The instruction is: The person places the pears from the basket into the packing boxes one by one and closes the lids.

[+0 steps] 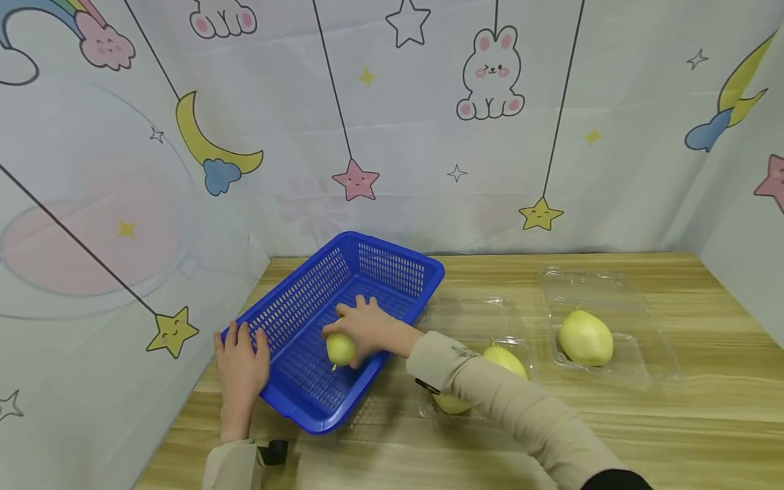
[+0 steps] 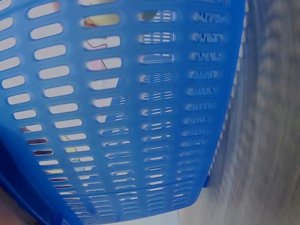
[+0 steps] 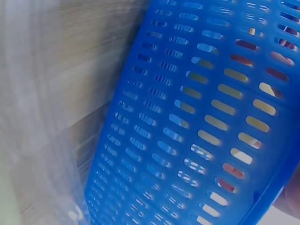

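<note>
In the head view, my right hand [image 1: 369, 331] holds a small yellow-green pear [image 1: 340, 350] over the inside of a blue plastic basket [image 1: 398, 246], stem pointing down. My left hand [image 1: 240, 367] grips the basket's rim at its near left corner. The left wrist view shows the basket's slotted wall [image 2: 105, 112] close up, and so does the right wrist view, where slotted wall [image 3: 187, 117] fills most of the picture. Neither wrist view shows the held pear clearly.
Right of the basket, an open clear plastic box [image 1: 478, 309] holds pears [image 1: 505, 358] partly hidden by my right sleeve [image 1: 514, 388]. Farther right, another clear box [image 1: 582, 279] holds one pear [image 1: 586, 337]. A printed white curtain [image 1: 416, 136] closes off the wooden table's [image 1: 704, 422] back and sides.
</note>
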Tool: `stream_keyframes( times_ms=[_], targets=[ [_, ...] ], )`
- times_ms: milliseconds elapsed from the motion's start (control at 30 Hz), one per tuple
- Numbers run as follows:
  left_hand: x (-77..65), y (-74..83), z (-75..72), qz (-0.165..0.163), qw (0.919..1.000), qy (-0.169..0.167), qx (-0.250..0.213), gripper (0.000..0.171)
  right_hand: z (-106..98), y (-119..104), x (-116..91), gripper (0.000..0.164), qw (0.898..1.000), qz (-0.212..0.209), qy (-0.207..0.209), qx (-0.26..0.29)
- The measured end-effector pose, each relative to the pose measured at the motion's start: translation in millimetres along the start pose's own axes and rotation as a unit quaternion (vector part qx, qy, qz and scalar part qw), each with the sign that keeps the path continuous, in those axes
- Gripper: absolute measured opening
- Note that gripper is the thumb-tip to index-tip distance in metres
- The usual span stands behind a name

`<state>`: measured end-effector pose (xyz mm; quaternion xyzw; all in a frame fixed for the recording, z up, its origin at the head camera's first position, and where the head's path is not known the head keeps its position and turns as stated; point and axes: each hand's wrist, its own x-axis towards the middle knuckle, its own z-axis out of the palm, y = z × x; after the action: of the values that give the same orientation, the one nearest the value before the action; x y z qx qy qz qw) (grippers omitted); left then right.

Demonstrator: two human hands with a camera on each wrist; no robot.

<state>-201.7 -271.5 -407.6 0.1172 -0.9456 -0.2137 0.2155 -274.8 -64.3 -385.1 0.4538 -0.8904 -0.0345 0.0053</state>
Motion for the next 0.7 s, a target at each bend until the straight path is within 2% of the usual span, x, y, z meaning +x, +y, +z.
stream_keyframes(
  times_ms=[367,700],
  targets=[
    [-0.1,0.0,-0.7,0.001,1.0,0.0,0.004,0.049,-3.8,5.1,-11.0,0.065,1.0,-0.001,0.022,0.006],
    [-0.4,0.4,-0.3,0.005,1.0,0.003,0.001,0.049,-14.4,7.4,-25.9,0.064,0.998,-0.001,0.067,0.016]
  ],
)
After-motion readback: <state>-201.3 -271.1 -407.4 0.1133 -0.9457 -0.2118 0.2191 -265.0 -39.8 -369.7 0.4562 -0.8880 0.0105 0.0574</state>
